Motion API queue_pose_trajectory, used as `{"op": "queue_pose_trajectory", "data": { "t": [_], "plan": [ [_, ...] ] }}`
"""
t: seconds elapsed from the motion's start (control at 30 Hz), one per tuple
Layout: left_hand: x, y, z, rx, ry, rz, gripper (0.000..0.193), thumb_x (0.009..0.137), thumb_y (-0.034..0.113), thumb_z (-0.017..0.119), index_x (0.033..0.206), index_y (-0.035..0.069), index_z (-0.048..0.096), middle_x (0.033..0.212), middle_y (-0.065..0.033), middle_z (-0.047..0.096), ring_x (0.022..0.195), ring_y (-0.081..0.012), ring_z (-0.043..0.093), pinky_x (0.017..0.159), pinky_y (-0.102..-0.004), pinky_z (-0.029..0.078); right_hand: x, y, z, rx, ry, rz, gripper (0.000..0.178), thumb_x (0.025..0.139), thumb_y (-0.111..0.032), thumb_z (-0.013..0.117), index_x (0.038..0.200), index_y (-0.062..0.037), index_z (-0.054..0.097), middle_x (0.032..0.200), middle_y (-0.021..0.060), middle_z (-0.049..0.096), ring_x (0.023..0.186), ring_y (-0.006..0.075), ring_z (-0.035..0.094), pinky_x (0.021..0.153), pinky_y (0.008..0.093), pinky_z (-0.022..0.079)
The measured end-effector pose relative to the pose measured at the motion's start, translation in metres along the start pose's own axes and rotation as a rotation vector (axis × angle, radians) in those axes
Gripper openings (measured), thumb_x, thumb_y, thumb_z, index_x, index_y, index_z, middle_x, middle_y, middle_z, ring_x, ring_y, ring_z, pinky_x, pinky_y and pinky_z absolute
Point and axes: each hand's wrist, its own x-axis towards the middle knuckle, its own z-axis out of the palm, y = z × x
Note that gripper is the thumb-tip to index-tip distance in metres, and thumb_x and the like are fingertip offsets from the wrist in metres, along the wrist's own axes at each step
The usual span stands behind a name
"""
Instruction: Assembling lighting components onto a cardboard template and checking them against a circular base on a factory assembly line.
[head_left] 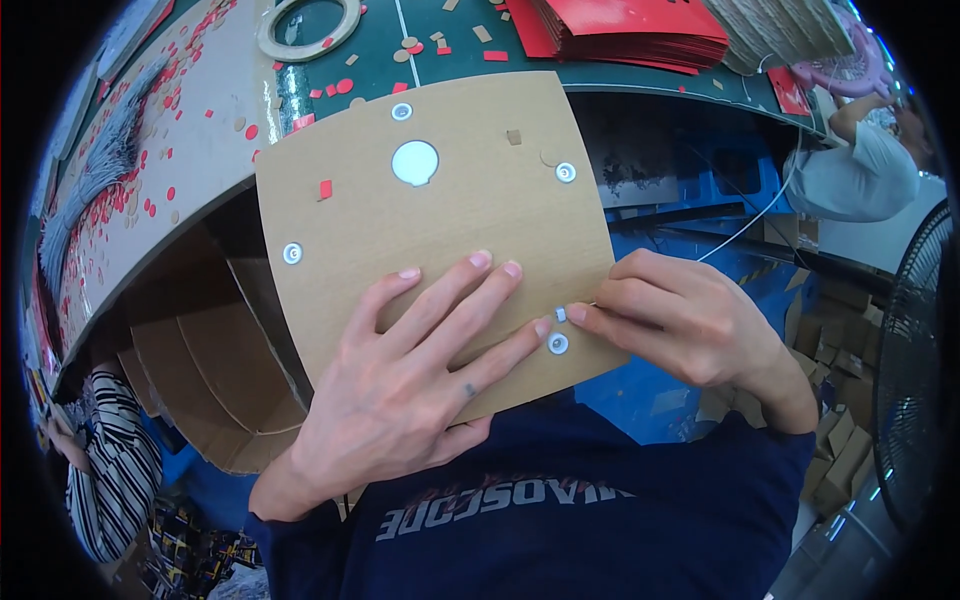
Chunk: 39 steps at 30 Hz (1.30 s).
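Note:
A brown cardboard panel (pixel 350 210) lies in front of my body, its far edge against the green table. Several pale round eyelets (pixel 565 172) sit near its edges, and a large round hole (pixel 415 163) is cut near the far edge. My left hand (pixel 420 350) rests flat on the panel with fingers spread, its index fingertip close to the near-right eyelet (pixel 558 344). My right hand (pixel 685 315) is pinched at the panel's right edge, thumb tip beside a small white piece (pixel 560 314). What the pinch holds is too small and hidden to name.
A stack of red folded sheets (pixel 625 35), a tape roll (pixel 308 25) and scattered red and brown scraps cover parts of the table. Grey strands (pixel 95 165) lie left. An open cardboard box (pixel 215 350) stands below; a black fan (pixel 915 360) is right. Two people sit nearby.

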Motion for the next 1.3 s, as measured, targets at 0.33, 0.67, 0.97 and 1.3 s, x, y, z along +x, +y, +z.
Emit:
{"op": "queue_pose_trajectory", "data": {
  "t": [0.33, 0.67, 0.97, 1.3],
  "plan": [
    [0.002, -0.002, 0.003, -0.025, 0.02, 0.009, 0.083, 0.062, 0.034, 0.082, 0.142, 0.031, 0.061, 0.156, -0.0112, 0.048, 0.144, -0.0309, 0.045, 0.114, -0.0505, 0.033, 0.0, 0.002, -0.005, -0.07, -0.021, -0.025, 0.041, 0.064, -0.003, 0.072, 0.103, 0.0069, 0.075, 0.093, 0.0131, 0.065, 0.079, 0.025, 0.068, 0.067, 0.0338, 0.061],
    [0.007, -0.002, -0.002, -0.029, 0.016, 0.015, 0.084, 0.062, 0.032, 0.084, 0.142, 0.029, 0.061, 0.155, -0.0125, 0.048, 0.143, -0.0327, 0.045, 0.114, -0.0523, 0.034, -0.003, 0.002, 0.006, -0.048, 0.025, -0.065, 0.038, 0.066, -0.002, 0.072, 0.102, 0.0101, 0.074, 0.089, 0.0155, 0.065, 0.077, 0.0256, 0.068, 0.065, 0.0332, 0.061],
    [0.006, -0.002, -0.006, -0.159, 0.087, 0.0, 0.101, 0.054, 0.017, 0.091, 0.147, 0.014, 0.052, 0.151, -0.0128, 0.054, 0.141, -0.0346, 0.049, 0.113, -0.0514, 0.037, -0.007, 0.009, 0.006, -0.165, 0.107, -0.1, 0.04, 0.064, -0.002, 0.072, 0.101, 0.0104, 0.073, 0.089, 0.0147, 0.065, 0.074, 0.023, 0.065, 0.059, 0.0302, 0.057],
    [0.004, -0.006, -0.001, -0.188, 0.157, -0.009, 0.116, 0.06, 0.022, 0.094, 0.155, 0.001, 0.031, 0.151, -0.0123, 0.054, 0.141, -0.0355, 0.049, 0.114, -0.0514, 0.036, -0.005, 0.008, 0.007, -0.147, 0.149, -0.1, 0.04, 0.062, -0.004, 0.069, 0.099, 0.0123, 0.072, 0.088, 0.0152, 0.064, 0.075, 0.0241, 0.066, 0.062, 0.032, 0.059]
  ]
}}
